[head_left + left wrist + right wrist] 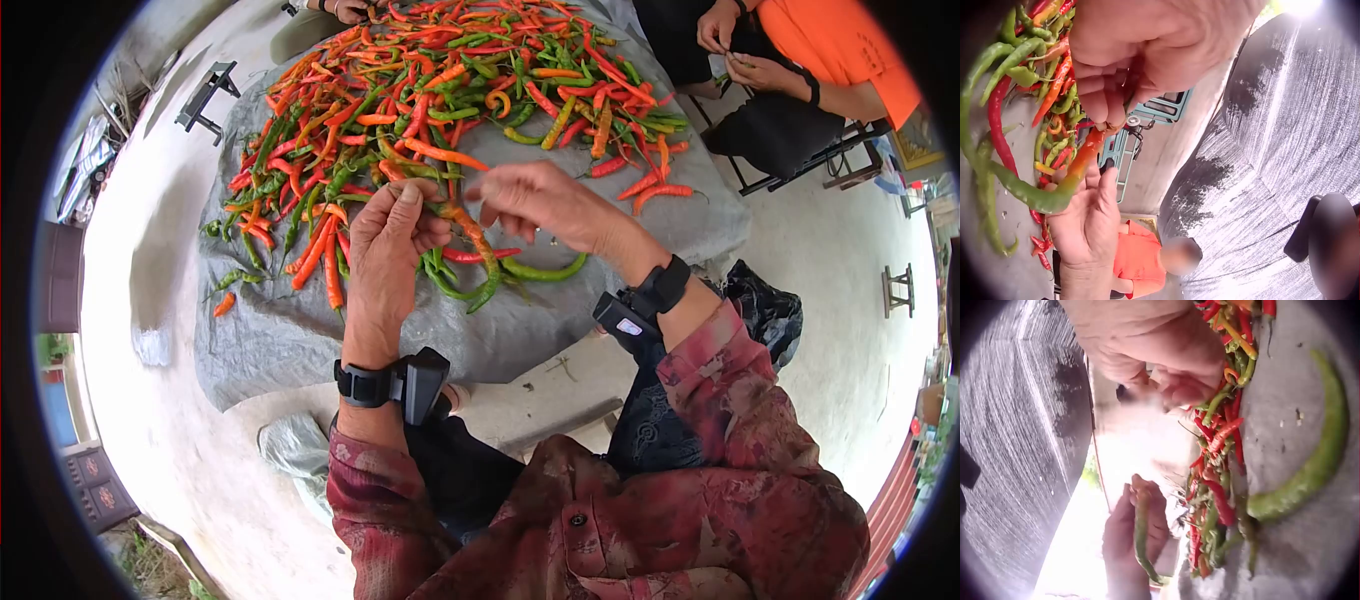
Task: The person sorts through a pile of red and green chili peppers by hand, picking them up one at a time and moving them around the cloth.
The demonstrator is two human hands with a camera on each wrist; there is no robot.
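Observation:
My left hand (385, 235) pinches a chili pepper (470, 235) by its stem end, between thumb and fingers. The pepper runs from orange near the fingertips to a curved green tip, plain in the left wrist view, where the left hand (1141, 50) grips it from above. Close to the pepper, on its right, is my right hand (550, 203), its fingers loosely bent and blurred. From the left wrist, the right palm (1085, 231) shows behind the pepper with nothing gripped. Below the hands lie a long green chili (548, 270) and a red chili (480, 256).
A big heap of red, orange and green chilies (400, 110) covers the far part of the grey cloth (290, 355). At the upper right sits a person in an orange shirt (835, 45), hands together. Another person's hand (350, 10) shows at the far edge. A dark stool (208, 100) stands left.

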